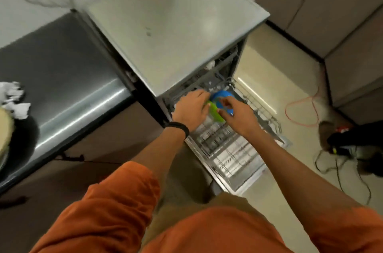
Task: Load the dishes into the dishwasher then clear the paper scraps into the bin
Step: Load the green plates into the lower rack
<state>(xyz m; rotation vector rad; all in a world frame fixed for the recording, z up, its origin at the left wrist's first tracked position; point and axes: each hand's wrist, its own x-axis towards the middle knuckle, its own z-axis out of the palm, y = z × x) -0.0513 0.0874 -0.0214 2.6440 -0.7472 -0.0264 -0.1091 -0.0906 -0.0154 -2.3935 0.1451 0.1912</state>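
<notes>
Left hand [191,107] around edge-up green plate [216,112], right hand [238,117] in pinch on blue bowl [222,97], over rack [238,155].

Dishwasher [176,35] open, wire rack [234,157] pulled right out; blue dish [222,96] up on edge at the rack's back; green dish [215,112] tilted just beside it; white paper scraps [15,99] crumpled on the dark countertop, well apart.

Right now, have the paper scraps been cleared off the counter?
No, the white paper scraps lie on the steel counter at the far left.
</notes>
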